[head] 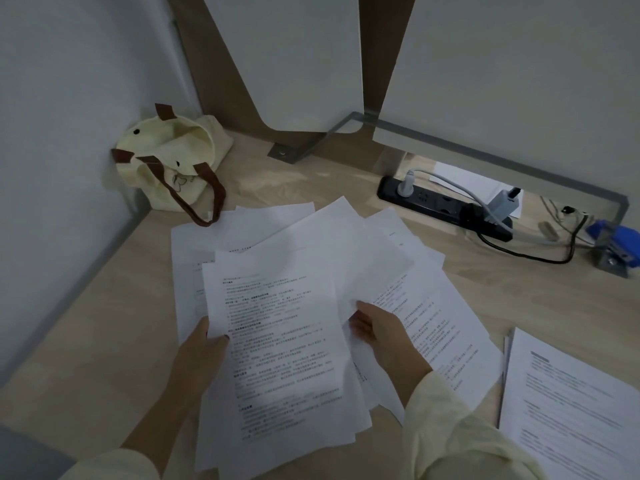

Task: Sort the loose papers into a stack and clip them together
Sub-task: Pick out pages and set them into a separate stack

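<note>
Several loose printed sheets point(287, 341) lie fanned and overlapping across the middle of the light wooden desk point(104, 341). My left hand point(204, 355) pinches the left edge of the top sheets, thumb on the printed face. My right hand point(377, 330) grips a lifted sheet point(367, 271) near its lower edge, fingers curled under the paper. A separate squared stack of printed pages point(568, 403) rests at the desk's right edge. No clip is visible.
A cream tote bag point(173, 161) with brown handles slumps in the back left corner. A black power strip point(446, 206) with plugs and cables lies at the back right, beside a blue clamp point(613, 244). White panels stand behind.
</note>
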The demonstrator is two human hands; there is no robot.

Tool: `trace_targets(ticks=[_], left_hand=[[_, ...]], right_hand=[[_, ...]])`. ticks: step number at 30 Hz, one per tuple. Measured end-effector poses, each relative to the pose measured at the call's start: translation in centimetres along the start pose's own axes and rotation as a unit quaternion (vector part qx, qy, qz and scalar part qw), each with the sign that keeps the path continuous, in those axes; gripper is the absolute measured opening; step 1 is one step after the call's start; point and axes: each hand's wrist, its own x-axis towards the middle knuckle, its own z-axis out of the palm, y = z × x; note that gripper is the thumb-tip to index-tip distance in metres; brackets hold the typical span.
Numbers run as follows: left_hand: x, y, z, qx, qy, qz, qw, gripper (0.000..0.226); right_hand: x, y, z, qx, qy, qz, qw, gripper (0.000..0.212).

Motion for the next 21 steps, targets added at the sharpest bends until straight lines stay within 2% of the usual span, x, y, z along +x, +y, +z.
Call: trace_targets(ticks=[4, 7, 11, 15, 17, 21], left_hand=[[-0.2, 0.2, -0.2, -0.030, -0.015, 0.007, 0.999, 0.043], [-0.9, 0.8, 0.1, -0.074, -0.031, 0.032, 0.996, 0.041], [-2.4, 2.3, 1.0, -0.169, -0.062, 0.052, 0.982, 0.032], [-2.7, 2.6, 2.6, -0.222, -0.094, 0.038, 0.970, 0.033], [-2.5, 2.5, 3.4, -0.233, -0.116, 0.021, 0.965, 0.037], [-2.4, 2.3, 4.6, -0.235, -0.140, -0.001, 0.962, 0.039]], right_hand=[[0.0, 0.0, 0.6, -0.095, 0.016, -0.069, 0.993, 0.021], [-1.5, -2.4, -0.4, -0.152, 0.076, -0.190, 0.967, 0.014], [-6.4, -7.6, -2.7, -0.250, 0.197, -0.379, 0.869, 0.019], [-11.8, -9.4, -3.6, -0.339, 0.225, -0.514, 0.755, 0.014], [-12.3, -8.0, -3.5, -0.411, 0.198, -0.535, 0.711, 0.014], [-10.7, -3.4, -2.1, -0.555, 0.128, -0.519, 0.637, 0.013]])
